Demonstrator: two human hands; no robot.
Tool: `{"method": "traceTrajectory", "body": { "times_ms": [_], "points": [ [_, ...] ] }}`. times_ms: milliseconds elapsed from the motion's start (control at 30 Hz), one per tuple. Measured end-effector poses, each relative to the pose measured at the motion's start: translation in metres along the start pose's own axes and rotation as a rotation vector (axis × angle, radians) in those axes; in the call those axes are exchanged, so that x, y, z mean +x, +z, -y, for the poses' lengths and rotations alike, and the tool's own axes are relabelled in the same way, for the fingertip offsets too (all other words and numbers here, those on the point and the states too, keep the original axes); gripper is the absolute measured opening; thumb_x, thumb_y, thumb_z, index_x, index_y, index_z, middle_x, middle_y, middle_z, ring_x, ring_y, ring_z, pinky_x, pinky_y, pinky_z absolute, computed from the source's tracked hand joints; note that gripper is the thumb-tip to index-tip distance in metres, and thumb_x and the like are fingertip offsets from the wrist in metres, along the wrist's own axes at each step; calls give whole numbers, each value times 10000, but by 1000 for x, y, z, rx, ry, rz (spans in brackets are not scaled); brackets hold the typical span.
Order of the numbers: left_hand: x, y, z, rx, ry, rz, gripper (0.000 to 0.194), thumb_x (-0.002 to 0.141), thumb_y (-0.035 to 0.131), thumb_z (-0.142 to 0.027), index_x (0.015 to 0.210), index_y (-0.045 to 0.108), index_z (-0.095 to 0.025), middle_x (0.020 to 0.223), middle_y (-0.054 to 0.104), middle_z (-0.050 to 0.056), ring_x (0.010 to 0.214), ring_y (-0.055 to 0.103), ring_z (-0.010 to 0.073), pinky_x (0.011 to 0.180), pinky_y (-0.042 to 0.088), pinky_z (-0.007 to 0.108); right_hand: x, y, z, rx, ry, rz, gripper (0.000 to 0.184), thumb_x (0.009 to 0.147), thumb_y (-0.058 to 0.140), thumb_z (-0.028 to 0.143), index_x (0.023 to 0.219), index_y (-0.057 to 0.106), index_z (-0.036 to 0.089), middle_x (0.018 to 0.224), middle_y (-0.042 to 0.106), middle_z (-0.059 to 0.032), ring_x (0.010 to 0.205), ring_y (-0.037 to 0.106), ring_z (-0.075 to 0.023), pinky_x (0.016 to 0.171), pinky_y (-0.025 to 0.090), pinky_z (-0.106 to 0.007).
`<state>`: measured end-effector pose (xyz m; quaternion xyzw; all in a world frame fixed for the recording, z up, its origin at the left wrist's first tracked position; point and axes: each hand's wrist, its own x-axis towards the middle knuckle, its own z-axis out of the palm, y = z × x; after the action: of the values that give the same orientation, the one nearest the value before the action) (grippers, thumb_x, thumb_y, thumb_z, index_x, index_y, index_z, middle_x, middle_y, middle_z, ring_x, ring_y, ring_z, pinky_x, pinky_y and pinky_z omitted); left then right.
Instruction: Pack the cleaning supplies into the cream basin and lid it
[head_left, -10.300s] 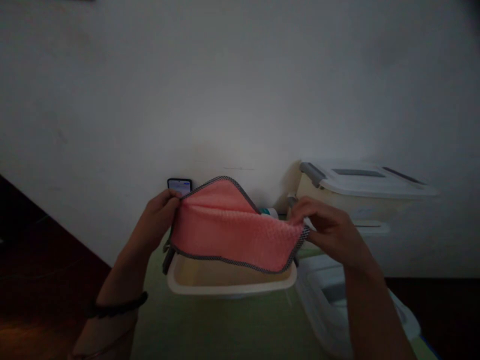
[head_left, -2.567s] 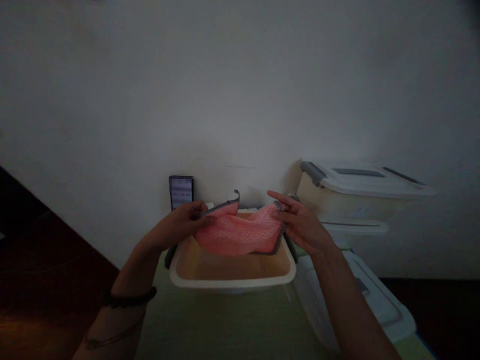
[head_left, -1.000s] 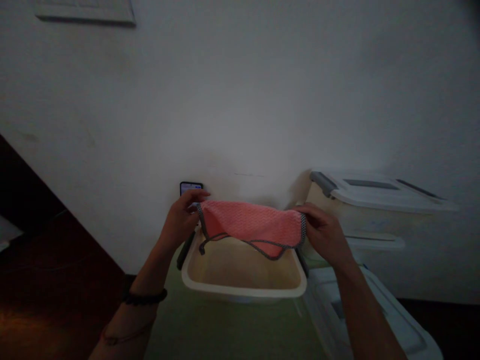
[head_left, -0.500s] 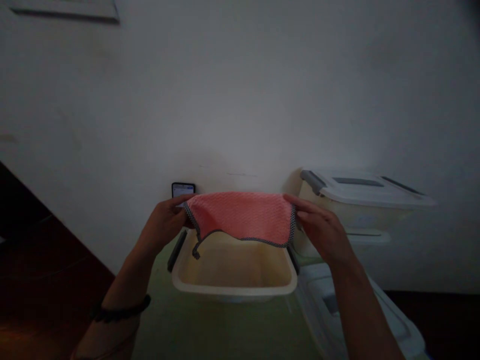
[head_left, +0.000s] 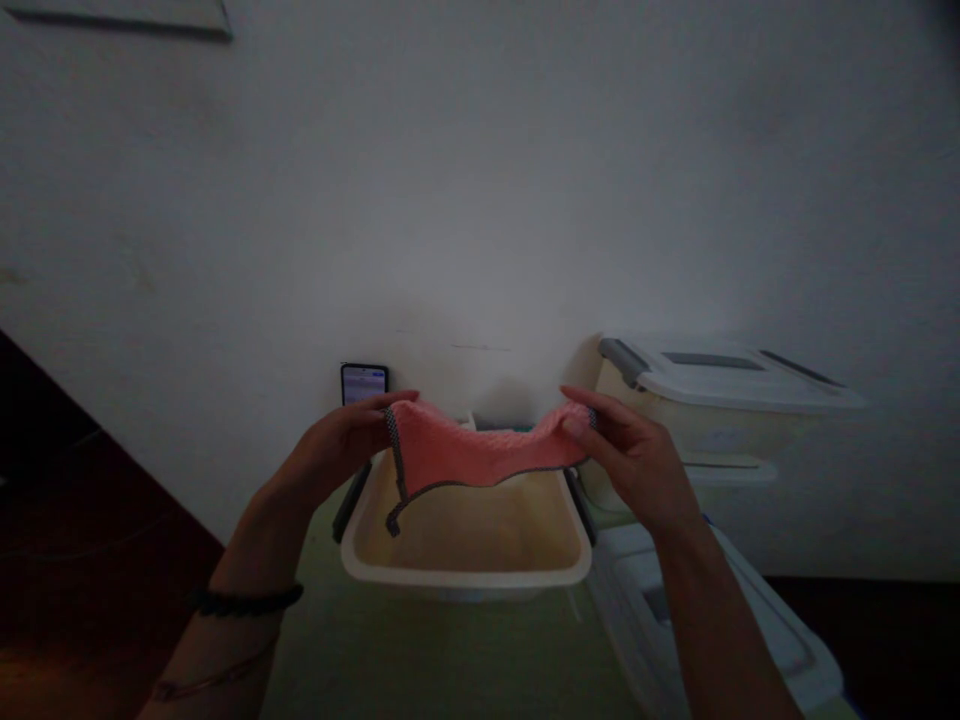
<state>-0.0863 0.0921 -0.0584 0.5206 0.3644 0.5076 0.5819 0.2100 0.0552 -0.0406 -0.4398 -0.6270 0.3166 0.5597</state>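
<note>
Cloth (head_left: 480,460), pink and textured with a black-and-white checked border, sags between a person's two hands above an open storage box (head_left: 465,578). The left hand (head_left: 356,435) grips one end, fingertips along the top edge; the right hand (head_left: 630,450) pinches the other, thumb in front. From the corner below the left hand dangles a hanging loop (head_left: 393,520). The box, pale inside and white-rimmed, sits beneath and between both hands on a green-topped desk (head_left: 450,660), dark handles at its sides. Just beyond the left hand a phone (head_left: 364,384), screen lit, stands propped near the wall (head_left: 480,200), partly covered by the fingers. Right of the right hand is a second box (head_left: 735,420), its white lid on; below that hand, partly under the forearm, lies a loose lid (head_left: 765,640). A dark beaded bracelet (head_left: 247,602) circles the left wrist.
</note>
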Motion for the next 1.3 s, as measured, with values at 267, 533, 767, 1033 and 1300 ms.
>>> {"method": "traceTrajectory", "body": {
  "times_ms": [267,533,767,1033,1300],
  "points": [
    [-6,3,-6,355,127,-127,607,632,759,-273,1202,563,-200,944,708,45,819,658,163,730,535,249,3,-12,-8,-133,68,81,438,726,671,310,1144,603,196,875,674,-41,760,623,-167,707,515,-328],
    [-9,5,-14,745,174,-349,416,700,667,-438,1014,684,-165,854,724,57,781,657,192,712,527,280,7,-18,-22,-484,-71,229,172,809,560,291,870,660,164,752,547,-36,669,539,-158,631,460,-315],
    [-13,14,-21,950,257,-390,509,725,613,-405,1162,605,-145,927,712,70,770,661,202,732,535,322,-1,-18,-18,-570,-71,438,60,802,571,242,816,569,184,892,489,-41,742,522,-143,702,459,-307],
    [-26,30,-28,809,354,-284,451,743,640,-384,1145,593,-186,903,719,46,779,664,189,742,532,303,-9,-9,0,-551,-123,520,196,764,658,320,906,568,220,963,505,-40,886,527,-178,812,442,-351],
    [-34,65,-16,807,517,147,417,824,606,-247,1224,490,-225,881,720,13,688,608,117,682,487,228,-22,42,16,-262,-249,370,327,856,560,293,1169,493,226,1042,591,-54,850,577,-141,744,480,-292]
  ]
}}
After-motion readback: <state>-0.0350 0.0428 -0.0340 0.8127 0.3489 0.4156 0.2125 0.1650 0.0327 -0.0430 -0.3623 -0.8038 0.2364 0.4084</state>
